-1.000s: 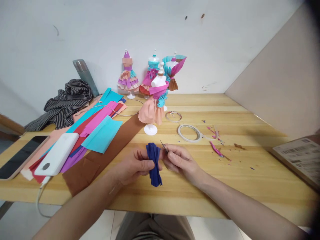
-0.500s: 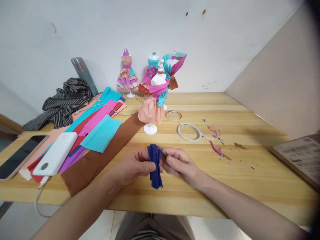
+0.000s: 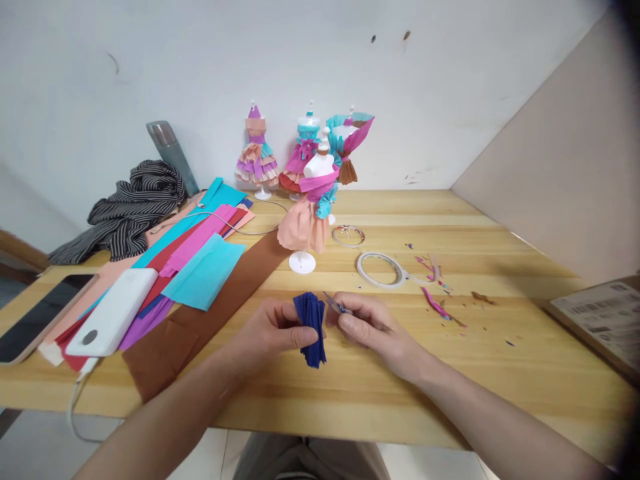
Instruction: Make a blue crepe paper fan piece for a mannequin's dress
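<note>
Between the thumb and fingers of my left hand (image 3: 283, 327) is a folded bundle of dark blue crepe paper (image 3: 311, 320), held upright over the front of the table. My right hand (image 3: 367, 327) is closed round small scissors (image 3: 338, 305), whose blades point up and left beside the top of the bundle. The handles are mostly hidden in my fingers. Behind my hands stands a small white dress form (image 3: 319, 162) in a peach, magenta and turquoise paper dress.
Crepe paper sheets (image 3: 205, 270), a power bank (image 3: 113, 310), a phone (image 3: 43, 317), a striped cloth (image 3: 137, 207) and a bottle (image 3: 173, 153) lie or lean at left. Tape rolls (image 3: 380, 283) and paper scraps (image 3: 435, 303) are right of centre. A cardboard box (image 3: 600, 317) sits far right.
My right hand has drawn the scissors slightly right, off the blue paper's edge, so more of the blades shows. The bundle's lower end has risen a little in my left hand.
</note>
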A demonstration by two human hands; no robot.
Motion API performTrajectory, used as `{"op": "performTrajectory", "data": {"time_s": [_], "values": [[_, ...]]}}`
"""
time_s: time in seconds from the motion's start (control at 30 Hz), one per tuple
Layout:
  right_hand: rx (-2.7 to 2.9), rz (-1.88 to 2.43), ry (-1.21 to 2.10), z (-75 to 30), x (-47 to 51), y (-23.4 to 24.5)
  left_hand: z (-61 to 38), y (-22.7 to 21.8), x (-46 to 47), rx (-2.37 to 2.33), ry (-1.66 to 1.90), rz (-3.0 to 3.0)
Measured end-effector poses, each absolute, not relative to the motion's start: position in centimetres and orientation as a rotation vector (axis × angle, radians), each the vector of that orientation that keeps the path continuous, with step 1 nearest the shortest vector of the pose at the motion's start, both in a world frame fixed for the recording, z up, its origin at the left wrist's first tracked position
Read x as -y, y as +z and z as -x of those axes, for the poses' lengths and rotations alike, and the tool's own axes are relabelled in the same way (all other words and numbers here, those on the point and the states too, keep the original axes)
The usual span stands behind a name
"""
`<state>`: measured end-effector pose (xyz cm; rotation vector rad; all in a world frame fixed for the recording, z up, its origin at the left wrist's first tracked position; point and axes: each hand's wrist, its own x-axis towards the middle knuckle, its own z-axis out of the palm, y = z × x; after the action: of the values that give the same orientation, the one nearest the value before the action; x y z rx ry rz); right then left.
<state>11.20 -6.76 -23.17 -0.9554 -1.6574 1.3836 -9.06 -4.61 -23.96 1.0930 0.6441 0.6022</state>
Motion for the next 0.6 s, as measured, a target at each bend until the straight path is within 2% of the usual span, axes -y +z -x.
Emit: {"op": "performTrajectory", "data": {"time_s": [0.3, 0.6], "values": [[1.84, 1.141, 1.29, -11.46, 6.7, -22.56, 9.0, -23.79, 4.61, -0.718, 0.641, -1.238], [1.824, 1.126, 1.318, -11.68, 6.87, -22.84, 9.11, -23.55, 4.52, -0.749, 0.668, -1.376]]}}
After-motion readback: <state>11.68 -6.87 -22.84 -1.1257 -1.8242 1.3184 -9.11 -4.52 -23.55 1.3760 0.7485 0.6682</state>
